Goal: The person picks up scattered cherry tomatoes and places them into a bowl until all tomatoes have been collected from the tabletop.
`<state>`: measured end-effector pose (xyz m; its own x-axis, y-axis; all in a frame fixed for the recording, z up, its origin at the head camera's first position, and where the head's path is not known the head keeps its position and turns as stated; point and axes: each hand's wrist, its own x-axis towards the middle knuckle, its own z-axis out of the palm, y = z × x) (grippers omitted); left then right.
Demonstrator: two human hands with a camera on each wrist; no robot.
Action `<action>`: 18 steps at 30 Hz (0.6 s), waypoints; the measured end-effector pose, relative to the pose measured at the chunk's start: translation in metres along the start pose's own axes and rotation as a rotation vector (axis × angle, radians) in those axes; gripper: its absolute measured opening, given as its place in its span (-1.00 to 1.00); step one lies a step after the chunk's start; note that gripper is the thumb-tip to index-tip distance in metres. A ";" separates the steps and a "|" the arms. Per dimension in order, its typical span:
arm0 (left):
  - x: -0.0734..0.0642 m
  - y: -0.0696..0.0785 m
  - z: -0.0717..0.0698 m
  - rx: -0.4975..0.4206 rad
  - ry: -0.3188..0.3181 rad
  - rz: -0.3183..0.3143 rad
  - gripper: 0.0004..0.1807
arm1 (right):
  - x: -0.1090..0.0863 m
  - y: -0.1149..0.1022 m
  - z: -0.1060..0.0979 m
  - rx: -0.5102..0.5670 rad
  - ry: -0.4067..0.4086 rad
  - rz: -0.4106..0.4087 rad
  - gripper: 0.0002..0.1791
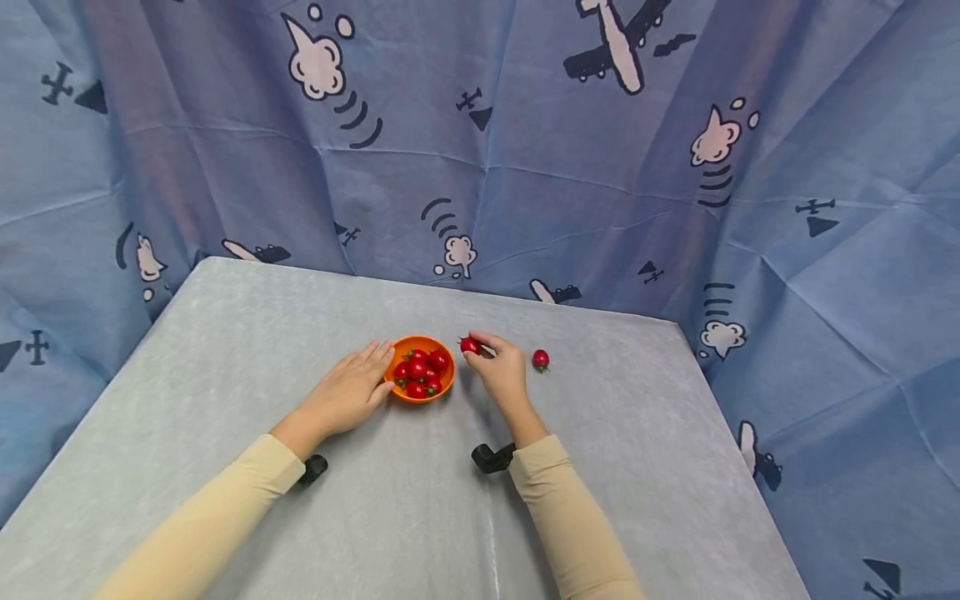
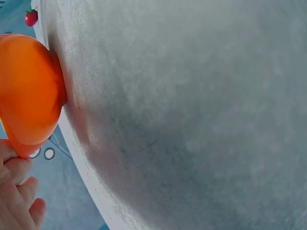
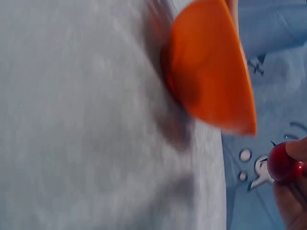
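An orange bowl [image 1: 420,399] holds several red cherry tomatoes [image 1: 417,368] with green stems. My left hand [image 1: 351,386] rests against the bowl's left side, fingers straight and touching the rim; the left wrist view shows its fingertips [image 2: 19,167] at the rim. To the right of the bowl, my right hand [image 1: 501,371] pinches one cherry tomato [image 1: 469,345] between thumb and fingers, above the table and apart from the bowl. In the right wrist view this tomato [image 3: 282,163] is partly hidden by the thumb. Another cherry tomato [image 1: 541,360] lies on the table, right of my right hand.
A grey-white cloth covers the table [image 1: 360,517]. Behind it and along both sides hangs a blue curtain [image 1: 420,167] with airplane and cloud prints. Black wrist camera mounts [image 1: 492,457] stick out beside both wrists.
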<state>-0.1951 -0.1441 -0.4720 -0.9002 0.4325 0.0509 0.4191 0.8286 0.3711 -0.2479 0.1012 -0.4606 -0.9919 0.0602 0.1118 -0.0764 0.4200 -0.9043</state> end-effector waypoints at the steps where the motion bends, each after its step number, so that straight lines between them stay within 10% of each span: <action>1: 0.000 0.000 0.000 0.001 0.000 0.001 -0.36 | -0.002 -0.003 0.003 0.002 -0.012 -0.020 -0.64; 18: 0.000 -0.001 0.000 0.006 0.006 0.002 -0.35 | -0.035 -0.038 0.039 -0.129 -0.160 -0.240 -0.65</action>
<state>-0.1955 -0.1453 -0.4728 -0.8999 0.4324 0.0571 0.4219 0.8297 0.3655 -0.2139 0.0480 -0.4467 -0.9512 -0.1940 0.2401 -0.3071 0.5167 -0.7992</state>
